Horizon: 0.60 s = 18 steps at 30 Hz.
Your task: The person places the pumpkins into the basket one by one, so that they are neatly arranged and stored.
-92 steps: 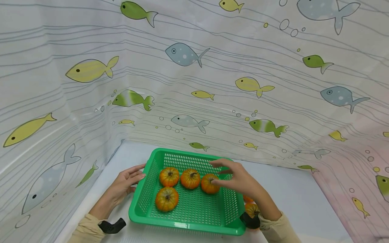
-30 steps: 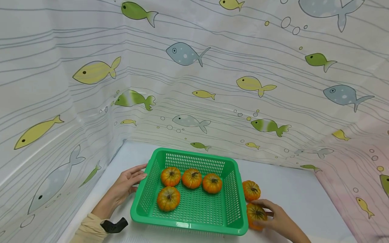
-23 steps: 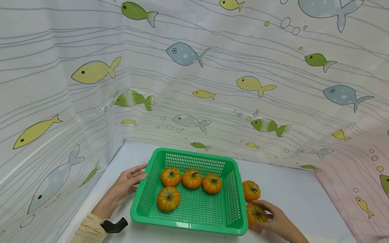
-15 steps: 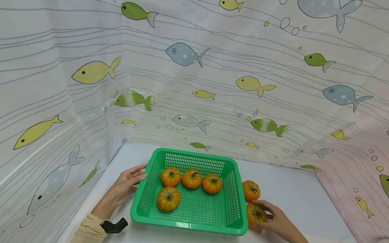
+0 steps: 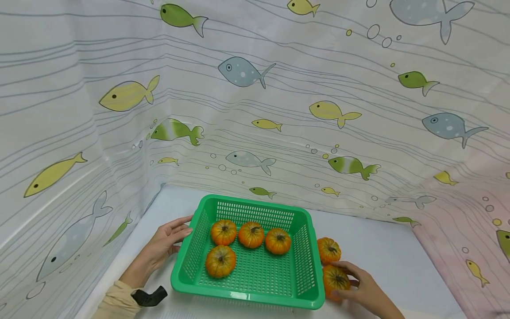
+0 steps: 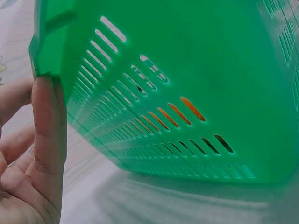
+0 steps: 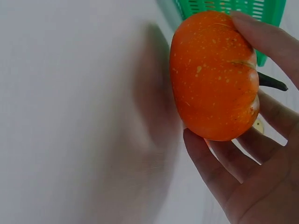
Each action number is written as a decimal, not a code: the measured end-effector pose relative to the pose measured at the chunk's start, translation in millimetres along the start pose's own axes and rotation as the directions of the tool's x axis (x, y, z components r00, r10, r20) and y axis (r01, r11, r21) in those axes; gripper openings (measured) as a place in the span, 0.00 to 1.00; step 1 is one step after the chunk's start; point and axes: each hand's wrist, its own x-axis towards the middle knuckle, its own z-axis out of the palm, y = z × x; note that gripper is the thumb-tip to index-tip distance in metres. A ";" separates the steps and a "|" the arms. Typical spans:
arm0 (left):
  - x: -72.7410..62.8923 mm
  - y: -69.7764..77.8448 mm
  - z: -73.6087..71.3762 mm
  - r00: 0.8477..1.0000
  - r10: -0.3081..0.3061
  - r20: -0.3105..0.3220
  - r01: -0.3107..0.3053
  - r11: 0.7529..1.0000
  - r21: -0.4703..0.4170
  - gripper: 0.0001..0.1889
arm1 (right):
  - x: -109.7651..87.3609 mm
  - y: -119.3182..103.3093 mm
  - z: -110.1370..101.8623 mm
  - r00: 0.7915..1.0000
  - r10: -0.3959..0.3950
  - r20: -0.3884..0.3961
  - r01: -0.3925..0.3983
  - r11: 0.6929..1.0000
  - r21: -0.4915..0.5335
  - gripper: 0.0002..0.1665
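Observation:
A green plastic basket (image 5: 247,296) holds several small orange pumpkins, among them a front-left pumpkin (image 5: 221,261) and a back-right pumpkin (image 5: 278,241). Outside its right wall, my right hand (image 5: 360,288) grips another pumpkin (image 5: 334,282) between thumb and fingers. In the right wrist view the gripped pumpkin (image 7: 215,77) shows its side and dark stem; whether it touches the table I cannot tell. My left hand (image 5: 165,241) touches the basket's left rim from outside. The left wrist view has a straight finger (image 6: 47,130) against the rim's underside.
One more pumpkin (image 5: 329,250) lies behind the gripped one, close to the basket's right wall. White table surface (image 5: 382,257) extends to the right. Fish-patterned curtains (image 5: 255,141) enclose the table at the back and sides.
My right hand has gone from above the basket's back-right pumpkin to the pumpkin outside on the right, which it grips. Over the last second little moves. The left hand stays at the rim.

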 end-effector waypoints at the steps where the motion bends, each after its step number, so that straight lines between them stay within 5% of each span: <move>1: -0.2 0.3 0.3 1.000 0.001 0.000 -0.001 1.000 0.000 0.31 | -0.1 -0.5 -0.4 1.000 -0.001 -0.004 0.001 1.000 -0.004 0.41; 18: -0.4 -3.5 -2.6 1.000 -0.014 -0.025 0.014 1.000 0.009 0.24 | -0.5 -10.4 -8.8 0.998 -0.025 -0.053 0.023 0.999 -0.026 0.39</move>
